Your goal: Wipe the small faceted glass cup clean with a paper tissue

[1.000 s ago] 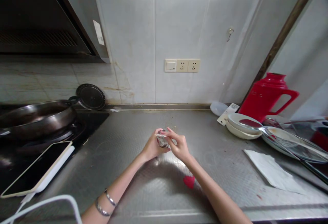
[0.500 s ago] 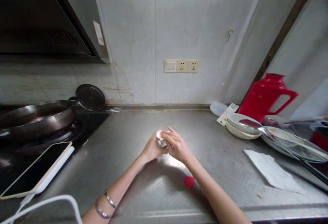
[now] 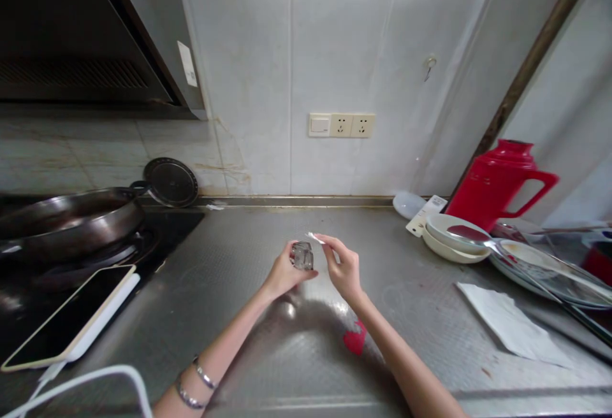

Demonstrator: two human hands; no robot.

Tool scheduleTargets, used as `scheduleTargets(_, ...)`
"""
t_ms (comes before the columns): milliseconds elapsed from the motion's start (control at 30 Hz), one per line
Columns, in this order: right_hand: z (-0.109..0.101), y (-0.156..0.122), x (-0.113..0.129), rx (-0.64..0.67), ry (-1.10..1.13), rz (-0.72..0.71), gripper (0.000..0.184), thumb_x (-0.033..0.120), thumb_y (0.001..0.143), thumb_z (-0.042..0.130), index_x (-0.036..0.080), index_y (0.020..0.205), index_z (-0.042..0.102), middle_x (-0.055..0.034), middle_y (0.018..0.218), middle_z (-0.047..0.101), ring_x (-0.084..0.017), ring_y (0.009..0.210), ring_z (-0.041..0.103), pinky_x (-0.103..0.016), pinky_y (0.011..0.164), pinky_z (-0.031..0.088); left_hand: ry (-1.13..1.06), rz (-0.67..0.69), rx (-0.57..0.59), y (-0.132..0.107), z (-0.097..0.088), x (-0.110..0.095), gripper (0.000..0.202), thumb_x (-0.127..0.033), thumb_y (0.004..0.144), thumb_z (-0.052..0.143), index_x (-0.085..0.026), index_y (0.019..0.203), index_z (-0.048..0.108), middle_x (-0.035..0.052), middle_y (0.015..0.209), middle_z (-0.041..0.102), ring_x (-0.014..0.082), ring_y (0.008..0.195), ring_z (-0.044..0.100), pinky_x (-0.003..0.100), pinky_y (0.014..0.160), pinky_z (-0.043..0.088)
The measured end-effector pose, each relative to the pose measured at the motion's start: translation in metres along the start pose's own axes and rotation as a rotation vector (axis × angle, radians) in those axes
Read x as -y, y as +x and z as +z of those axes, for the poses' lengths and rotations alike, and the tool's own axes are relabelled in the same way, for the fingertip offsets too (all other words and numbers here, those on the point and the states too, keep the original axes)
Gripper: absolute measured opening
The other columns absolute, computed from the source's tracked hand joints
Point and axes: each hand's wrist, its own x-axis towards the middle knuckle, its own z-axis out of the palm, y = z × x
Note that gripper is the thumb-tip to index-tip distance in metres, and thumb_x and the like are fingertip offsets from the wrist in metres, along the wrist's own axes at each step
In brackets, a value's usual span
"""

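Pinching white scrap [image 3: 314, 237], maybe tissue, right hand [image 3: 344, 268] has drawn off clear vessel [image 3: 303, 256]; left grip [image 3: 285, 273] clasps vessel.

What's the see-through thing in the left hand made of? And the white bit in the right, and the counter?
See-through thing: glass or clear plastic, shiny with glints. White bit: maybe tissue or paper, thin-looking, but too small to tell. Counter: probably steel, gray with shiny reflections.
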Motion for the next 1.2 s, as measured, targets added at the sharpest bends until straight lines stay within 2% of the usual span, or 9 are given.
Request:
scheduleTargets(200,0.006,-0.003,-0.009,0.078,0.097,0.025,0.021,0.026,0.087,0.051,0.023,0.095,0.071,-0.0045,0.094,0.073,-0.021,0.088,0.068,-0.032,0.079,0.054,-0.139,-0.049,0.075,-0.008,0.007,-0.010,0.072,-0.026,0.052,0.083,-0.020,0.115,0.048,-0.0004,0.084,0.059,0.0110,0.062,0.057,0.016,0.043,0.044)
scheduleTargets(367,0.007,-0.008,-0.002,0.097,0.157,-0.058,0.022,0.020,0.087,0.051,0.025,0.098,0.070,-0.0045,0.099,0.073,-0.021,0.094,0.067,-0.033,0.083,0.053,-0.191,-0.130,0.029,-0.008,0.005,-0.024,0.061,-0.026,0.054,0.081,-0.016,0.106,0.050,-0.0008,0.079,0.059,0.0109,0.062,0.056,0.015,0.041,0.041)
scheduleTargets(500,0.004,-0.007,0.003,0.136,0.156,-0.059,0.020,0.021,0.086,0.053,0.024,0.092,0.072,-0.0045,0.091,0.074,-0.020,0.085,0.069,-0.030,0.075,0.054,-0.221,-0.153,0.031,-0.006,0.002,-0.028,0.054,-0.028,0.056,0.080,-0.015,0.099,0.050,-0.0024,0.072,0.057,0.0093,0.058,0.053,0.015,0.042,0.041)
scheduleTargets(600,0.001,-0.003,0.001,0.069,0.115,-0.028,0.019,0.022,0.085,0.054,0.023,0.089,0.073,-0.0046,0.087,0.074,-0.020,0.078,0.069,-0.029,0.070,0.054,-0.174,-0.183,0.004,-0.005,0.001,-0.028,0.055,-0.026,0.056,0.079,-0.015,0.100,0.049,-0.0017,0.074,0.058,0.0097,0.059,0.054,0.015,0.041,0.041)
scheduleTargets(733,0.001,0.000,-0.009,-0.030,0.041,-0.020,0.022,0.022,0.086,0.052,0.025,0.097,0.071,-0.0035,0.095,0.074,-0.023,0.093,0.068,-0.036,0.084,0.052,-0.115,-0.241,0.021,-0.006,0.004,-0.027,0.058,-0.023,0.056,0.078,-0.017,0.106,0.049,-0.0008,0.076,0.057,0.0116,0.060,0.055,0.014,0.037,0.040)
scheduleTargets(867,0.005,-0.001,-0.016,0.157,0.094,-0.060,0.027,0.019,0.087,0.050,0.029,0.102,0.070,0.0001,0.101,0.072,-0.023,0.104,0.064,-0.044,0.100,0.044,-0.132,-0.246,0.107,-0.010,0.008,-0.027,0.062,-0.024,0.057,0.078,-0.019,0.112,0.049,-0.0022,0.074,0.055,0.0116,0.058,0.054,0.016,0.036,0.042)
scheduleTargets(967,0.006,-0.003,-0.015,0.284,0.155,-0.116,0.031,0.016,0.088,0.046,0.029,0.105,0.069,0.0015,0.104,0.071,-0.021,0.104,0.065,-0.046,0.105,0.040,-0.137,-0.230,0.157,-0.011,0.008,-0.029,0.051,-0.026,0.059,0.076,-0.016,0.104,0.055,-0.0039,0.064,0.051,0.0101,0.052,0.050,0.017,0.035,0.042)
scheduleTargets(1067,0.006,-0.004,-0.012,0.325,0.167,-0.169,0.033,0.013,0.087,0.046,0.028,0.105,0.068,0.0008,0.101,0.072,-0.020,0.104,0.065,-0.047,0.107,0.037,-0.114,-0.234,0.173,-0.010,0.006,-0.029,0.040,-0.026,0.061,0.073,-0.015,0.096,0.058,-0.0041,0.061,0.050,0.0094,0.050,0.049,0.017,0.036,0.042)
scheduleTargets(1200,0.004,-0.002,-0.007,0.361,0.180,-0.191,0.031,0.013,0.086,0.047,0.028,0.103,0.069,0.0002,0.098,0.073,-0.020,0.100,0.066,-0.048,0.107,0.037,-0.141,-0.284,0.113,-0.008,0.002,-0.025,0.049,-0.030,0.059,0.075,-0.017,0.102,0.054,-0.0021,0.069,0.056,0.0100,0.051,0.052,0.018,0.037,0.044)
